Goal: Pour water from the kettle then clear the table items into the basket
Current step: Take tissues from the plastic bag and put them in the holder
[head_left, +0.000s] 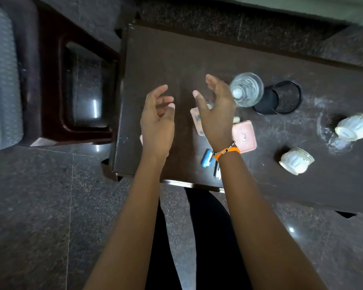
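Note:
My left hand (158, 120) and my right hand (216, 109) hover side by side over the left part of the dark table (176, 59), fingers apart, holding nothing. Just right of my right hand stands a clear glass vessel (246, 88) seen from above. Beside it a black mesh holder (279, 97) stands. Two pink lidded boxes (244, 136) lie under and right of my right wrist. A small blue item (207, 158) and a dark pen-like item (217, 171) lie near the front edge. Two white cups (296, 161) (354, 126) lie tipped at the right. No kettle or basket is recognisable.
A dark red plastic stool (50, 80) stands left of the table on the speckled stone floor (40, 206). A bubble-wrapped object (0, 80) is at the far left edge. White powdery smudges mark the table's right part (331, 141).

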`<state>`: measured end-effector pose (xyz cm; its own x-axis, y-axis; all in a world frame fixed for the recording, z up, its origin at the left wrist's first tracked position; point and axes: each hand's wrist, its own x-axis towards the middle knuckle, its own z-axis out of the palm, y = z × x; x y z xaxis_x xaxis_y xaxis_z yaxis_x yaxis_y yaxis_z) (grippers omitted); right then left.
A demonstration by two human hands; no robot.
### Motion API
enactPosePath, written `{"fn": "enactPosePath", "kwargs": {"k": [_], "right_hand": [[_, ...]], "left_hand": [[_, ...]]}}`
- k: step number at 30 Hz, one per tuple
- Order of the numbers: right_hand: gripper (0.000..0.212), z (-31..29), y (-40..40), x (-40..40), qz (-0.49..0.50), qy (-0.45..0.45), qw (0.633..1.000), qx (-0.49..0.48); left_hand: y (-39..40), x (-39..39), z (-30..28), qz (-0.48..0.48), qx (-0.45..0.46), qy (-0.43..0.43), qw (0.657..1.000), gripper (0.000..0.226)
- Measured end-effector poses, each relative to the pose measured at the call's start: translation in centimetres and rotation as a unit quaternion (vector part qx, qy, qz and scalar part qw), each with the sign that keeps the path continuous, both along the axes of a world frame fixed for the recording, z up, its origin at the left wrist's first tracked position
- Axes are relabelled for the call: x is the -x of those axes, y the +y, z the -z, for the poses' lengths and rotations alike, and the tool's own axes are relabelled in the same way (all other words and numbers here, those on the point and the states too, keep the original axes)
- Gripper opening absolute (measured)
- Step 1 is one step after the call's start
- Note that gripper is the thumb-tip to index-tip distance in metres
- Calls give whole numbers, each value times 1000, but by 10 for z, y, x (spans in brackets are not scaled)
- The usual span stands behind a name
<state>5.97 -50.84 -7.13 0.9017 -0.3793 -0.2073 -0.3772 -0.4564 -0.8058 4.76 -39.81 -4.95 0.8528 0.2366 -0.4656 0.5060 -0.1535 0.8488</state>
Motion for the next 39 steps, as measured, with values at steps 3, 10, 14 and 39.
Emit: {"fn": "enactPosePath", "kwargs": {"k": [3,10,14,39], "right_hand": [[30,-18,47,-10,-40,-6,998,-49],[21,-51,177,-44,-164,-31,981,-99],[15,-61,251,-68,-240,-73,963,-100],[61,33,462,-190,-177,194,965,21]], "left_hand": [[42,-4,-20,-49,15,-16,999,33],[165,-16,-61,-173,10,-49,984,26],[241,-29,-75,-232,10,-58,971,20],[375,-50,0,-189,105,71,974,25]]}}
